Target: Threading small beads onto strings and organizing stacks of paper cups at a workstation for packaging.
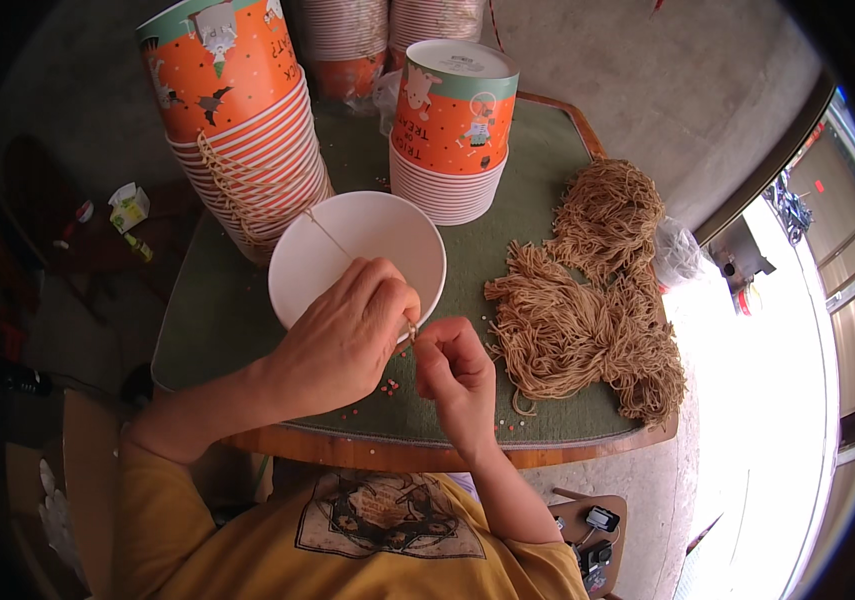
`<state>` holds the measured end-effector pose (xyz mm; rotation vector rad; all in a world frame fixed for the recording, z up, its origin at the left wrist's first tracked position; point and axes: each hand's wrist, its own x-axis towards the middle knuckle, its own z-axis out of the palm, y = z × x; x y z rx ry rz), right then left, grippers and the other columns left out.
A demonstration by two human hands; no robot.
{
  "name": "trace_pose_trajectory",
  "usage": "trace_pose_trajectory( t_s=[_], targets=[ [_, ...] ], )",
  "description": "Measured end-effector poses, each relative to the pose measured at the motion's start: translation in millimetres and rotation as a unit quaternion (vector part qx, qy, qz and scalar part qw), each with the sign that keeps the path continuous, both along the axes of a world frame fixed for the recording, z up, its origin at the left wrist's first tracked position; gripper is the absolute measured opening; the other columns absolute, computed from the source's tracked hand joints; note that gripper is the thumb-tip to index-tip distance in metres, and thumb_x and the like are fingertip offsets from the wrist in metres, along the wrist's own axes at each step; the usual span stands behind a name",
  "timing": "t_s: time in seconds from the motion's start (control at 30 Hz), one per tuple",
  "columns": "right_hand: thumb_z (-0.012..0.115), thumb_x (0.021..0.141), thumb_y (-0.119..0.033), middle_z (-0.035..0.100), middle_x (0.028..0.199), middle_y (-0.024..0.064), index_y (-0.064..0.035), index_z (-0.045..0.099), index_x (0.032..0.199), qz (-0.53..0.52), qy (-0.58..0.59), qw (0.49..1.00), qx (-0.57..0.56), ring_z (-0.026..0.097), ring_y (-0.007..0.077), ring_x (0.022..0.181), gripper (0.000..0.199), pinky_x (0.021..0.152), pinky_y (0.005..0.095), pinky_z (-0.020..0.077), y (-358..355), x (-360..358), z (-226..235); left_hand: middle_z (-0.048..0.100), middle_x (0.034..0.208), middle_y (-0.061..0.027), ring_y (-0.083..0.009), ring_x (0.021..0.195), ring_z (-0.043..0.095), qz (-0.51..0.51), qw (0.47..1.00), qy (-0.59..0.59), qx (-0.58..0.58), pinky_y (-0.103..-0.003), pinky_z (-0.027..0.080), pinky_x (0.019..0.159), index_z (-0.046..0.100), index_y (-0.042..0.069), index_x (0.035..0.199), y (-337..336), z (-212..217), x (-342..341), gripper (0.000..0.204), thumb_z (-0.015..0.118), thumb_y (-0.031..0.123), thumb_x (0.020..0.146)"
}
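A white-lined paper bucket (292, 250) stands on the table in front of me, its mouth tilted up toward me. From its far rim a thin tan cord (330, 233) crosses the opening to the near rim. My left hand (352, 320) is closed over the near right of the bucket, pinching the cord. Just right of it, my right hand (458, 372) is closed, with thumb and fingertips pinched on the cord close to the rim. Fingers cover most of the spot where cord and rim meet.
Bundles of tan cords (587, 330) lie at the table's right. A tall stack of orange buckets with cords (247, 150) leans at the left; a shorter upside-down stack (452, 135) stands farther back. Small paper dots litter the green tabletop (222, 325). A small stool (592, 540) stands lower right.
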<state>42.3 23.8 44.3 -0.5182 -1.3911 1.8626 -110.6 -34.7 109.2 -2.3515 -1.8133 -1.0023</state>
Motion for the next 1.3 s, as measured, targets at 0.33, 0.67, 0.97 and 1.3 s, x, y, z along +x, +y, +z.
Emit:
trace_pose_trajectory(
  t_s=[0.33,0.67,0.97,1.3],
  targets=[
    [0.056,0.09,0.001,0.047,0.069,-0.0075,-0.0042,0.053,0.086,-0.071,-0.072,0.983,0.151,0.04,-0.0008,0.062,0.007,0.055,0.0165,0.0331,-11.6,-5.1,-2.9,0.048,0.092,-0.014,-0.0333,0.085,0.051,0.009,0.999,0.03,0.029,-0.043,0.042,0.075,0.047,0.003,0.095,-1.3,-0.7,-2.4,0.017,0.054,-0.003,0.082],
    [0.066,0.087,-0.006,0.06,0.07,0.0065,-0.0033,0.058,0.096,-0.132,-0.109,0.947,0.271,0.057,0.0132,0.056,0.012,0.055,0.028,0.0476,-24.7,3.6,-12.1,0.056,0.093,-0.0091,-0.0276,0.078,0.057,0.021,0.98,0.031,0.197,-0.039,0.047,0.068,0.052,0.005,0.106,-30.3,-17.4,1.6,0.033,0.065,-0.005,0.076],
    [0.069,0.078,0.003,0.057,0.078,0.0071,-0.0034,0.062,0.094,-0.122,-0.171,0.87,0.447,0.056,0.019,0.059,0.019,0.055,0.0297,0.0465,-32.8,16.4,-2.1,0.066,0.096,-0.0066,-0.0103,0.088,0.062,0.094,0.868,-0.479,-0.094,-0.026,0.051,0.074,0.057,-0.001,0.11,-52.7,-48.8,32.7,0.017,0.057,0.011,0.097],
    [0.069,0.072,-0.002,0.055,0.085,0.0061,-0.0071,0.061,0.097,-0.09,-0.168,0.822,0.536,0.055,0.0243,0.071,0.026,0.06,0.0347,0.049,-28.5,16.5,-3.9,0.064,0.096,-0.002,-0.0078,0.092,0.057,0.083,0.719,-0.676,-0.139,-0.024,0.044,0.086,0.062,0.001,0.1,-46.5,-40.4,32.8,0.015,0.056,0.014,0.097]
  ],
)
